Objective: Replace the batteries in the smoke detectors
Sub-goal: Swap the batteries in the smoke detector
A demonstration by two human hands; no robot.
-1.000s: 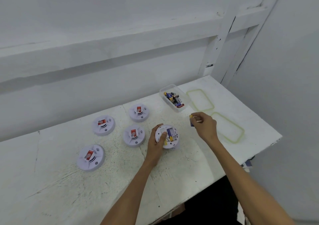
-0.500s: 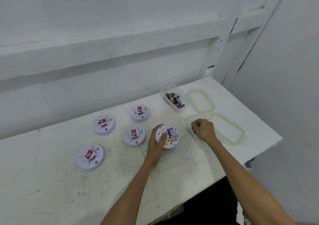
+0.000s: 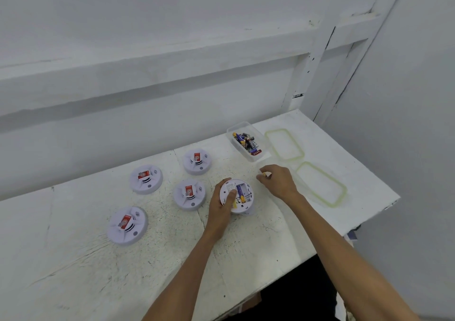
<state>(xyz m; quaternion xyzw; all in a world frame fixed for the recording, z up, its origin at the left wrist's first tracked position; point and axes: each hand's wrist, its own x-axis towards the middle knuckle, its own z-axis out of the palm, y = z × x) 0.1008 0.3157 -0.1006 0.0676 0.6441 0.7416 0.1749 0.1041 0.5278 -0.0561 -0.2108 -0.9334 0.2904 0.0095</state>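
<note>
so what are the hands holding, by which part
Left hand grips the upturned round white smoke detector by its left rim; right hand pinches a small yellow-tipped item, part unclear.

On the table [image 3: 73, 271], four detectors sit at left: two behind [image 3: 146, 179] [image 3: 197, 161], two in front [image 3: 189, 194] [image 3: 127, 225]. Just right of them, the left hand [image 3: 221, 210] grips an upturned fifth detector [image 3: 240, 195]. Behind it stands a tub [image 3: 242, 125] of batteries [image 3: 246, 142], with two lids [image 3: 284, 144] [image 3: 321, 184] lying to its right. The right hand [image 3: 278, 181], pinching a small object [image 3: 263, 174], is between the fifth detector and the nearer lid.
</note>
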